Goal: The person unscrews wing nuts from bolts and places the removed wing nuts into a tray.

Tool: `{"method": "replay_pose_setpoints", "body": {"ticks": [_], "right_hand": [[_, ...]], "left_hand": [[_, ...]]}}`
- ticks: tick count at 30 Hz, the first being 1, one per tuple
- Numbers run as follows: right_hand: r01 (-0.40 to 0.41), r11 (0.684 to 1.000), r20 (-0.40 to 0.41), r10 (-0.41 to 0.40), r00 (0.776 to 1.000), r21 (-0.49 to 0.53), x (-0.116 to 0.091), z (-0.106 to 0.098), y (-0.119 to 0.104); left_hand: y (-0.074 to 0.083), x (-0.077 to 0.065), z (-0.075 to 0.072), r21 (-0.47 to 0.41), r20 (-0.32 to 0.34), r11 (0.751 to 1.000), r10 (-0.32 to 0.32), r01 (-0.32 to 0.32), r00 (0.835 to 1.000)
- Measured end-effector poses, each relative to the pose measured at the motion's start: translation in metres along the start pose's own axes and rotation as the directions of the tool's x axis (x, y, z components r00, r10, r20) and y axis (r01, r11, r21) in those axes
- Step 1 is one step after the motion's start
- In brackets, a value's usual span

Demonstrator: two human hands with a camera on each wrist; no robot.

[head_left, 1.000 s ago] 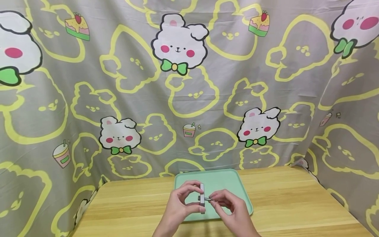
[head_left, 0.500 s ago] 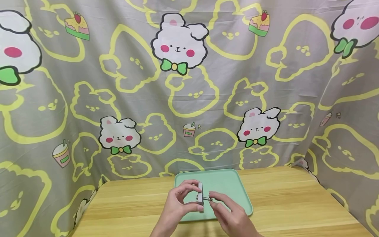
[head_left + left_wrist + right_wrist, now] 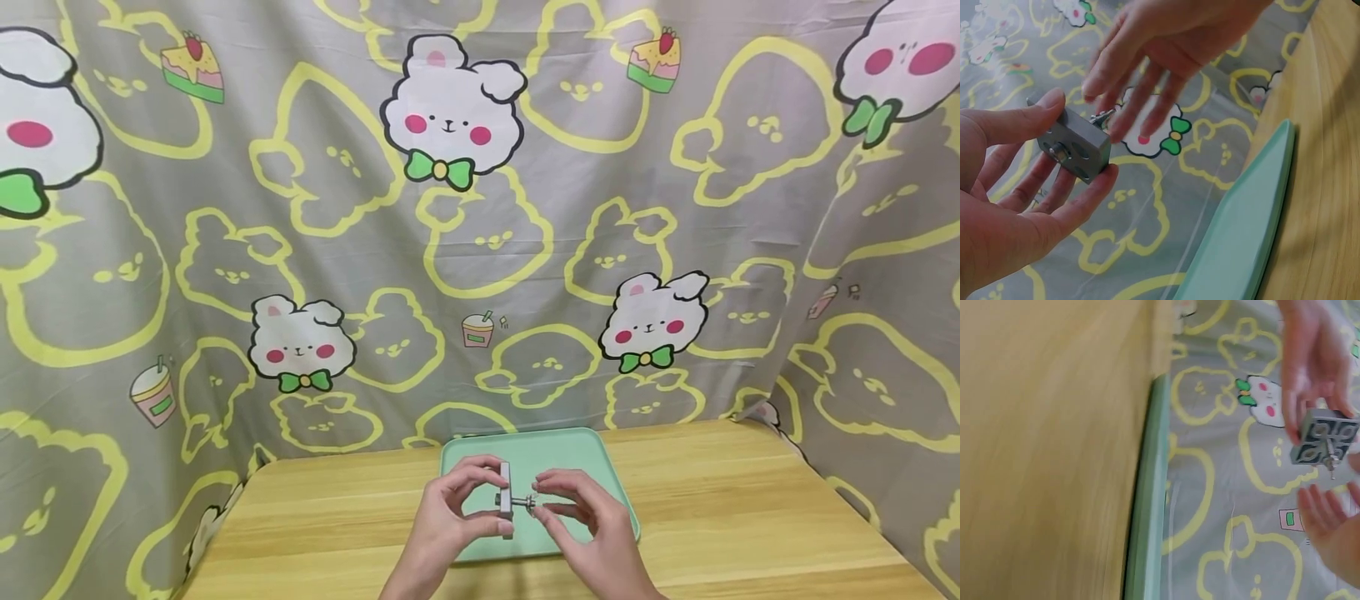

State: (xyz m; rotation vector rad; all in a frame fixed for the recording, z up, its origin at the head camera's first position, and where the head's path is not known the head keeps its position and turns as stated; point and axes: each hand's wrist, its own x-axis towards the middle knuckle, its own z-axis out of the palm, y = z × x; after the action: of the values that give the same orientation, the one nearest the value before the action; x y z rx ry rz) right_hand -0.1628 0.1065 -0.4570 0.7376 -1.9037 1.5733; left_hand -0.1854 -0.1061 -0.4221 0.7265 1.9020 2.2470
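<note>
Grey metal block (image 3: 506, 487), flat and square-edged, held up off the table (image 3: 337, 508), on edge. A bolt (image 3: 520, 502) runs through it, outer end with its fittings toward 3 o'clock. Left wrist view: round holes about the bolt head (image 3: 1060, 152).

Left hand (image 3: 448, 512), at 8 o'clock of the block: thumb on one edge, fingers on the opposite one, pinching it.

Right hand (image 3: 592, 525), at 4 o'clock: fingers parted loosely around the bolt's outer end. Whether a tip touches, cannot tell. A second ago these fingers were gathered on the bolt; now they stand wider, more of its end showing. Block a shade nearer 9 o'clock than then.

Mint tray (image 3: 570, 454) on the table, behind the hands. At 12, patterned cloth (image 3: 480, 267) hangs, bunny faces and yellow outlines.
</note>
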Motion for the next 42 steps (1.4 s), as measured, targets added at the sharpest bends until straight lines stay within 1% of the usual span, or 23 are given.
{"method": "replay_pose_setpoints", "body": {"ticks": [1, 2, 3, 4, 5, 7, 8, 9, 11, 13, 17, 19, 22, 29, 36, 39, 42], "right_hand": [[-0.125, 0.990, 0.007, 0.125, 0.992, 0.066, 0.000, -0.001, -0.002], [-0.236, 0.964, 0.020, 0.235, 0.972, 0.125, 0.001, -0.002, -0.004], [-0.330, 0.927, 0.036, 0.329, 0.944, 0.176, 0.003, -0.003, -0.005], [-0.411, 0.884, 0.057, 0.409, 0.911, 0.221, 0.004, -0.004, -0.006], [-0.468, 0.846, 0.083, 0.464, 0.882, 0.256, 0.005, -0.005, -0.007], [-0.549, 0.779, 0.134, 0.535, 0.834, 0.303, 0.006, -0.007, -0.007], [-0.576, 0.756, 0.156, 0.557, 0.816, 0.311, 0.006, -0.008, -0.007], [-0.593, 0.741, 0.176, 0.568, 0.804, 0.316, 0.007, -0.008, -0.006], [-0.611, 0.723, 0.204, 0.577, 0.790, 0.323, 0.006, -0.009, -0.005], [-0.616, 0.718, 0.219, 0.576, 0.787, 0.325, 0.006, -0.009, -0.004], [-0.613, 0.721, 0.221, 0.572, 0.790, 0.322, 0.005, -0.009, -0.003], [-0.608, 0.726, 0.217, 0.569, 0.793, 0.321, 0.004, -0.008, -0.003], [-0.593, 0.742, 0.212, 0.554, 0.805, 0.313, 0.003, -0.008, -0.002], [-0.521, 0.805, 0.189, 0.486, 0.853, 0.283, 0.002, -0.006, -0.003], [-0.464, 0.854, 0.122, 0.448, 0.886, 0.234, 0.002, -0.003, -0.005], [-0.429, 0.877, 0.105, 0.416, 0.903, 0.216, 0.001, -0.001, -0.005], [-0.405, 0.892, 0.095, 0.394, 0.914, 0.201, 0.001, 0.001, -0.006]], "left_hand": [[0.000, 0.000, 0.001, 0.003, -0.001, 1.000, 0.002, -0.002, 1.000], [0.000, 0.000, 0.001, 0.008, -0.002, 1.000, 0.005, -0.005, 1.000], [0.000, 0.000, 0.002, 0.012, -0.004, 1.000, 0.007, -0.007, 1.000], [0.000, 0.000, 0.002, 0.016, -0.004, 1.000, 0.010, -0.010, 1.000], [0.000, 0.000, 0.003, 0.020, -0.005, 1.000, 0.011, -0.011, 1.000], [0.000, 0.001, 0.004, 0.027, -0.007, 1.000, 0.014, -0.014, 1.000], [-0.001, 0.001, 0.004, 0.032, -0.007, 0.999, 0.015, -0.015, 1.000], [-0.001, 0.001, 0.004, 0.037, -0.008, 0.999, 0.015, -0.015, 1.000], [-0.001, 0.001, 0.005, 0.044, -0.008, 0.999, 0.015, -0.015, 1.000], [-0.002, 0.001, 0.005, 0.050, -0.005, 0.999, 0.015, -0.015, 1.000], [-0.003, 0.001, 0.006, 0.057, 0.005, 0.998, 0.011, -0.012, 1.000], [-0.003, 0.001, 0.007, 0.060, 0.007, 0.998, 0.009, -0.009, 1.000], [-0.004, 0.001, 0.007, 0.063, 0.008, 0.998, 0.006, -0.006, 1.000], [-0.005, 0.001, 0.007, 0.059, 0.010, 0.998, 0.006, -0.006, 1.000], [-0.004, 0.001, 0.003, 0.041, 0.015, 0.999, 0.019, -0.019, 1.000], [-0.004, 0.001, 0.002, 0.036, 0.014, 0.999, 0.021, -0.021, 1.000], [-0.003, 0.000, 0.000, 0.029, 0.011, 0.999, 0.017, -0.017, 1.000]]}}
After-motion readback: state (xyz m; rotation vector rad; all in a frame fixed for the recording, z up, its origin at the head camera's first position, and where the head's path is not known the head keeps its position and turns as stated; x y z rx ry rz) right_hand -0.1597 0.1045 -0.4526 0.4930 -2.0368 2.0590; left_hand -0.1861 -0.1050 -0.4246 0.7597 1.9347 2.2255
